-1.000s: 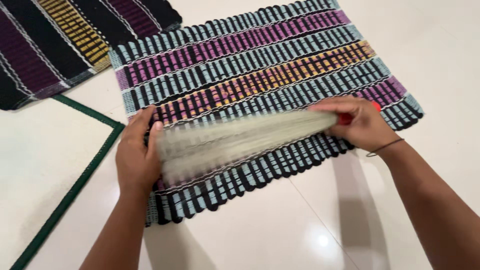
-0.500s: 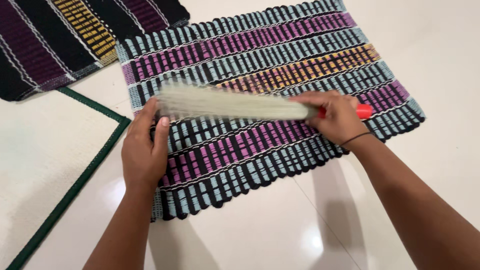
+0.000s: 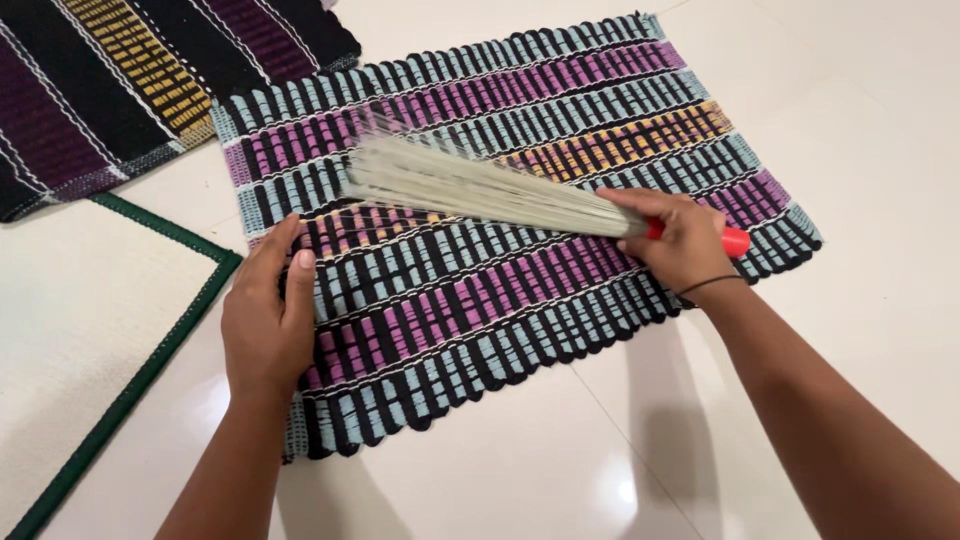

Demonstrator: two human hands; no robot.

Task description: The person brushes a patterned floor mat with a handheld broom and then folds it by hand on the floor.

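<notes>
1. Matting with a dark green border (image 3: 130, 390) is lying at far left on the white tiled floor (image 3: 880, 120).
2. The left hand (image 3: 265, 320) is pressing flat, grip released, on the striped woven mat (image 3: 560, 120).
3. The pale straw whisk broom (image 3: 480, 190) is lying across the mat, bristles fanning up-left, red handle (image 3: 735, 241) pointing right.
4. The right hand (image 3: 680, 240) is clenching its grip around that handle.

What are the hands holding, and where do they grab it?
The right hand holds a small broom by its red handle, at the base of the pale bristles. The left hand holds nothing; it presses flat on the striped mat's left edge.
</notes>
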